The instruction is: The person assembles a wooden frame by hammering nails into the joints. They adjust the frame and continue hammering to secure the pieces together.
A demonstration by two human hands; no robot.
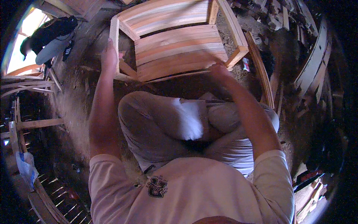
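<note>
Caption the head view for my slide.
Left hand at one side, right hand at the near edge of a slatted wooden chair.

The pale, unpainted wooden armchair has a slatted seat, a slatted backrest and two straight, flat armrests. Seat and backrest slats run crosswise and vary from cream to reddish orange. The seat faces upward; its front edge points toward the wearer, and the backrest is on the far side. Short, square-cut front legs descend from the armrest ends. Floor contact is not clearly visible.
</note>
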